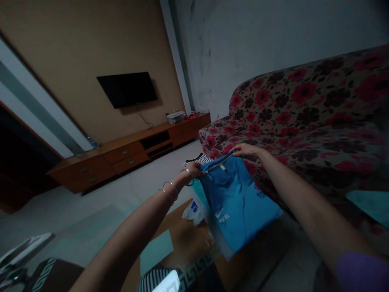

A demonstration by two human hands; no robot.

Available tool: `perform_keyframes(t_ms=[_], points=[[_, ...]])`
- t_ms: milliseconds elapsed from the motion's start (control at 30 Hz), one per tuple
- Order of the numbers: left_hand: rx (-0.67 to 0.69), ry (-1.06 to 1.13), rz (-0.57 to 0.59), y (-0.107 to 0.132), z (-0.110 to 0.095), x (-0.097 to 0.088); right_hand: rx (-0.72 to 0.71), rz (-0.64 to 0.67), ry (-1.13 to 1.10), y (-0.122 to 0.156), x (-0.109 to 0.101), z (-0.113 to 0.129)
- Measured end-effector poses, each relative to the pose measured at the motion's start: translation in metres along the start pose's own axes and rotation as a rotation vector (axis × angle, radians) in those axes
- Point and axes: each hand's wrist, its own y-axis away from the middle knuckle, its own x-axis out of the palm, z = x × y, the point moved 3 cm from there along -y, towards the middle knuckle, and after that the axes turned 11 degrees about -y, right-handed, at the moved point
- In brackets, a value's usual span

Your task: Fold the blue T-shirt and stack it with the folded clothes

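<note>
A folded blue T-shirt [234, 198] with a white swoosh-style logo hangs in front of me, its collar edge held up. My left hand [191, 172] pinches the collar's left end, with thin metal bangles [169, 191] around that wrist. My right hand [244, 149] grips the other end of the same edge, above the sofa seat. A pale translucent sheet, perhaps plastic, shows along the shirt's lower left edge. Behind my left hand lies a black-and-white striped garment [197, 159], mostly hidden by the shirt.
A floral red-and-black sofa [304, 117] fills the right side. Below the shirt are a white plastic bag [193, 213] and a brown table surface [182, 239]. Farther off, a wooden TV cabinet [121, 158] stands under a wall-mounted television [127, 89].
</note>
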Motion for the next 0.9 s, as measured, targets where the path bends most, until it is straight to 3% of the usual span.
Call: perform_keyframes(t_ms=[233,300,400,533,733,900], points=[[-0.167,0.107,0.103,-0.055,0.096,0.022,0.105,0.102,-0.135,-0.09,0.029,-0.072],[-0.214,0.08,0.087,-0.068,0.117,0.035,0.137,0.064,-0.124,-0.108,0.039,-0.093],[-0.259,-0.001,0.044,-0.082,0.14,0.053,0.153,-0.092,-0.062,-0.124,0.049,-0.118],[-0.27,-0.112,-0.042,-0.089,0.155,0.065,0.153,-0.248,0.024,-0.129,0.054,-0.132],[-0.252,-0.21,-0.112,-0.088,0.153,0.063,0.077,-0.325,-0.002,-0.129,0.056,-0.134],[-0.259,-0.255,-0.186,-0.091,0.147,0.061,0.027,-0.425,0.277,-0.128,0.07,-0.135]])
